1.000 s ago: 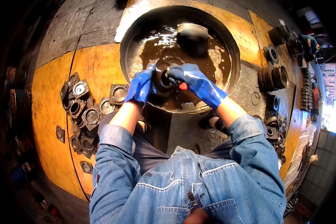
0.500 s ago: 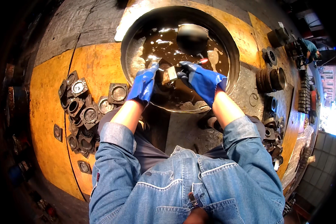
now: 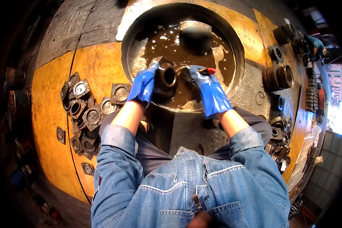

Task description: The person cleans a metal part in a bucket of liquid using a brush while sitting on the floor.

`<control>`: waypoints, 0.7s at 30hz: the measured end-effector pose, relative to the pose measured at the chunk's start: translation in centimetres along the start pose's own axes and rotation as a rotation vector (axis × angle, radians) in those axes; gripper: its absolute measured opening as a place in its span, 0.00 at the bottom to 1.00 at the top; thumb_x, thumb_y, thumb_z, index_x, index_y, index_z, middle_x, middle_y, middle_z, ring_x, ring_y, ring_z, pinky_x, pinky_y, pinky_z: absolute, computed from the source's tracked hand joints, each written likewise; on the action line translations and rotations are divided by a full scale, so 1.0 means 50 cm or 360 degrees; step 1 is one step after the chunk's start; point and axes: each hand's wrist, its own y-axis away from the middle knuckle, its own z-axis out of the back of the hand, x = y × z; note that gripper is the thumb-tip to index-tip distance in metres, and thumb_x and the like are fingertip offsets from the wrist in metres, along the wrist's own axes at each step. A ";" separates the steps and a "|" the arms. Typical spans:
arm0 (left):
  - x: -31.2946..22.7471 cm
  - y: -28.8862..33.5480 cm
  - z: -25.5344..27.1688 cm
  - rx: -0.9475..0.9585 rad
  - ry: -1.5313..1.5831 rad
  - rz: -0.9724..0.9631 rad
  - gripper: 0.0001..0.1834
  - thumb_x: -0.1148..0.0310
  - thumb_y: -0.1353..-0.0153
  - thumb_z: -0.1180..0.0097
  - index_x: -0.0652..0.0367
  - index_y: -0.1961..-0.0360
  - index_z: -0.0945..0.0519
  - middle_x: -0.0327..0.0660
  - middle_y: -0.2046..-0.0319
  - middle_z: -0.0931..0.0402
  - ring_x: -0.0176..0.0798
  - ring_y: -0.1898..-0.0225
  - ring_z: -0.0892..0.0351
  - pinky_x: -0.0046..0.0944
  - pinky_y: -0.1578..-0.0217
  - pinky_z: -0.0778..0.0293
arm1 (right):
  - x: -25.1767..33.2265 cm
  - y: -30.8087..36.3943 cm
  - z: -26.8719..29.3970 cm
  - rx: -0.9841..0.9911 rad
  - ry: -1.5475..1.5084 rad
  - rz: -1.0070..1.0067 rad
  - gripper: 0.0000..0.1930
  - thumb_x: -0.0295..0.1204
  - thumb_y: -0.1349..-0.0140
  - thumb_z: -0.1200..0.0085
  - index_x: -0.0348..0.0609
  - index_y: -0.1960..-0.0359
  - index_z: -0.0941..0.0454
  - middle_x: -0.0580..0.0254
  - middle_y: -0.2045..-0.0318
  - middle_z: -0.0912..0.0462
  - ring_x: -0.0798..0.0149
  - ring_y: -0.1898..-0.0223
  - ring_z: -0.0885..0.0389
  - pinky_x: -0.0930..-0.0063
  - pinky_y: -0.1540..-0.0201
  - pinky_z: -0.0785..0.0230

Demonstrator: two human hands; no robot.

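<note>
Both hands wear blue rubber gloves above a wide round tub (image 3: 239, 57) of brown, murky liquid. In my left hand (image 3: 143, 84) is a dark, wet metal flange part (image 3: 162, 78), gripped by its left side, its round bore turned toward the right. My right hand (image 3: 209, 91) is closed around a brush (image 3: 208, 71) with a red and dark handle end. The brush's working end is blurred and lies close to the part's bore; I cannot tell if they touch. Beyond the hands, a dark blurred round patch (image 3: 195, 39) shows in the tub.
Left of the tub lies a heap of square metal flanges (image 3: 92, 117) on yellow boards (image 3: 49, 125). To the right stand ribbed metal cylinders (image 3: 278, 79), a thin ring (image 3: 260, 97) and more metal parts (image 3: 279, 135). A person (image 3: 315, 47) is at the far right.
The flange part has come up and turned so its bore shows. My right hand has turned and moved slightly right with the brush, whose pale end has swung away from the part.
</note>
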 end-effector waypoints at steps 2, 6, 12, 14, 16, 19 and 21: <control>-0.006 -0.002 0.015 0.0052 -0.0253 0.0016 0.31 0.45 0.23 0.48 0.69 0.48 0.16 0.44 0.60 0.14 0.38 0.59 0.18 0.38 0.55 0.24 | 0.044 0.043 0.013 -0.0257 0.0148 -0.0210 0.18 0.36 0.30 0.36 0.41 0.43 0.18 0.66 0.54 0.14 0.71 0.52 0.19 0.76 0.46 0.25; -0.063 0.033 -0.016 0.0062 -0.0603 0.0009 0.36 0.42 0.23 0.50 0.69 0.40 0.18 0.51 0.51 0.13 0.44 0.50 0.16 0.40 0.45 0.24 | 0.008 0.008 0.088 -0.0115 0.0513 -0.0243 0.22 0.44 0.33 0.32 0.43 0.44 0.16 0.66 0.53 0.13 0.71 0.53 0.18 0.74 0.44 0.26; 0.000 0.009 0.007 -0.0198 -0.0605 -0.0420 0.30 0.49 0.20 0.54 0.72 0.51 0.16 0.56 0.61 0.14 0.47 0.58 0.14 0.44 0.54 0.22 | 0.101 -0.033 -0.039 0.0349 0.0372 0.0196 0.21 0.43 0.33 0.32 0.41 0.47 0.13 0.64 0.56 0.10 0.74 0.55 0.16 0.75 0.48 0.21; 0.008 0.004 0.017 -0.0225 -0.0729 -0.0508 0.29 0.51 0.19 0.55 0.72 0.53 0.15 0.58 0.61 0.13 0.48 0.58 0.12 0.46 0.56 0.21 | 0.148 -0.039 -0.072 0.0615 0.0688 0.0364 0.22 0.43 0.33 0.31 0.39 0.45 0.13 0.60 0.55 0.09 0.72 0.54 0.14 0.73 0.48 0.20; -0.002 -0.005 -0.003 -0.0120 -0.1058 -0.0617 0.24 0.57 0.19 0.56 0.68 0.46 0.18 0.61 0.55 0.14 0.55 0.52 0.13 0.49 0.51 0.20 | 0.106 -0.111 -0.046 0.0655 0.0776 0.0422 0.21 0.39 0.33 0.31 0.38 0.45 0.15 0.57 0.55 0.09 0.66 0.53 0.12 0.70 0.47 0.18; 0.002 0.004 0.024 -0.0091 -0.1606 -0.0749 0.19 0.66 0.19 0.58 0.61 0.35 0.23 0.63 0.45 0.17 0.65 0.43 0.16 0.52 0.43 0.21 | 0.122 -0.071 -0.069 0.0347 0.0160 -0.0044 0.26 0.51 0.32 0.32 0.43 0.45 0.13 0.61 0.50 0.11 0.67 0.45 0.16 0.72 0.38 0.27; 0.006 0.004 0.022 -0.0062 -0.1512 -0.0799 0.20 0.65 0.18 0.60 0.60 0.35 0.23 0.63 0.45 0.17 0.65 0.43 0.17 0.52 0.42 0.21 | 0.106 -0.058 -0.033 0.0169 0.0819 0.0285 0.30 0.56 0.29 0.38 0.40 0.44 0.14 0.61 0.49 0.11 0.66 0.43 0.16 0.71 0.36 0.29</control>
